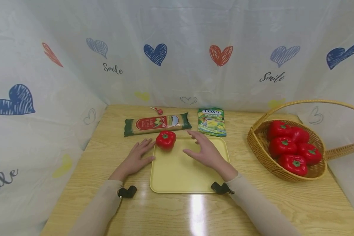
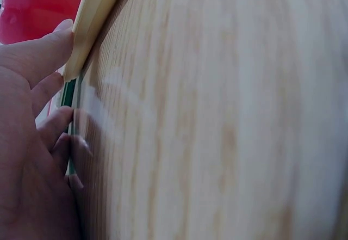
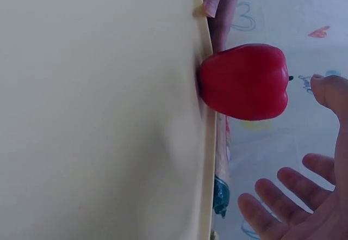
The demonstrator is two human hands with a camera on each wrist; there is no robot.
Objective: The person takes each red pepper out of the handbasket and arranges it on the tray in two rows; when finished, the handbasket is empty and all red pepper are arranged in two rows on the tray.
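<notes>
A red bell pepper [image 1: 166, 140] with a green stem stands upright in the far left corner of a yellow tray [image 1: 183, 173]. My left hand [image 1: 137, 158] rests at the tray's left edge, fingers spread; in the left wrist view its thumb [image 2: 41, 57] touches the rim. Above the tray's right part hovers my right hand [image 1: 206, 150], fingers apart and holding nothing. The right wrist view shows that hand's fingers [image 3: 296, 188] apart from the pepper [image 3: 247, 82].
Behind the tray lie a pasta packet [image 1: 157, 124], a green candy bag [image 1: 211, 122] and a small wrapped lollipop [image 1: 159, 111]. A wicker basket [image 1: 261, 157] with several red bell peppers [image 1: 293, 165] stands at the right, its tall handle arching up.
</notes>
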